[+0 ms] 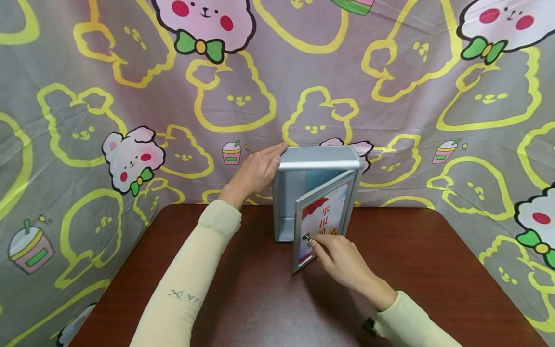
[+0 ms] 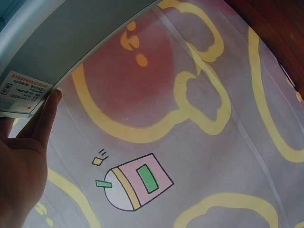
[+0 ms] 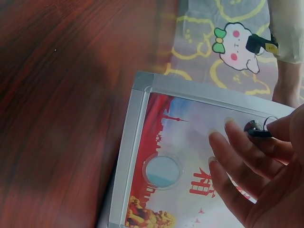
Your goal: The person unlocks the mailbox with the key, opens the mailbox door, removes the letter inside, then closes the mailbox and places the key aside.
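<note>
On the worktop (image 1: pixel 260 301), report box (image 1: pixel 318 155) partly behind its door (image 1: pixel 320 212), left hand (image 1: pixel 256 171) straight-fingered against the box, right hand (image 1: pixel 345 262) pinching half-covered key (image 3: pixel 260 134).

The door (image 1: pixel 325 219) hides part of the box (image 1: pixel 318 155); the right grip (image 1: pixel 342 258) partly covers the key (image 3: pixel 259 134). Print on the sticker (image 2: pixel 24 92) is illegibly small. The head view's lower edge crops the tabletop (image 1: pixel 260 299).

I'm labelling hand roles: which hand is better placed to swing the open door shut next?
The right hand, most likely: it pinches the key at the lock, near the free edge of the door. The left hand rests against the box, seemingly steadying it.
</note>
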Tool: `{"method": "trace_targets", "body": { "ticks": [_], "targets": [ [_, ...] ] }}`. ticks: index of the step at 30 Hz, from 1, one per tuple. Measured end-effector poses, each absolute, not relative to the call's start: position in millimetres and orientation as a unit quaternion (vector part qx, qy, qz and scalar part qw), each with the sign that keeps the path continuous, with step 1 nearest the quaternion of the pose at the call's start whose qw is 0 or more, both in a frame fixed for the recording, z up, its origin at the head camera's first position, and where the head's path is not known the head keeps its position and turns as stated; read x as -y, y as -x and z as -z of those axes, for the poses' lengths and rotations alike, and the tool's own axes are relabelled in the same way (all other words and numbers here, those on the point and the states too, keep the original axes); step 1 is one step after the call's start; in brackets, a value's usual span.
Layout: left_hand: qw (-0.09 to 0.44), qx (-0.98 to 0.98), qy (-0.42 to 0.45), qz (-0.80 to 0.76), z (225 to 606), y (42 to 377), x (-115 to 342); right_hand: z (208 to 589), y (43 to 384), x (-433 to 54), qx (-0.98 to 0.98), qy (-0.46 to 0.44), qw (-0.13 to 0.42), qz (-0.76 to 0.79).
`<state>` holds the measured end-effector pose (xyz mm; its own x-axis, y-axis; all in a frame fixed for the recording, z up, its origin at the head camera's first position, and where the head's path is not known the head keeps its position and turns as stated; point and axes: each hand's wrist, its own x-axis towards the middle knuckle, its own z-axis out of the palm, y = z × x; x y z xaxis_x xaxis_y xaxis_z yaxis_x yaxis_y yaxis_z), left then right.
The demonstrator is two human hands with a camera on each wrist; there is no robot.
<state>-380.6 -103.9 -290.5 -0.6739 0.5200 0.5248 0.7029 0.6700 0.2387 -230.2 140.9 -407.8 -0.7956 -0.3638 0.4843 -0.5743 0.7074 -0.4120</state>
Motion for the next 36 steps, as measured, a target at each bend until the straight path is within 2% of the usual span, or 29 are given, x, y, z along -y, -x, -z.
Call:
{"method": "trace_targets", "body": {
  "ticks": [24, 36],
  "targets": [
    [0.219, 0.886, 0.348, 0.212, 291, 382, 103, 410, 221, -166, 0.884, -0.287, 0.135, -0.343],
    [0.218, 0.890, 0.343, 0.210, 291, 381, 103, 414, 220, -180, 0.862, -0.317, 0.136, -0.372]
  ]
}}
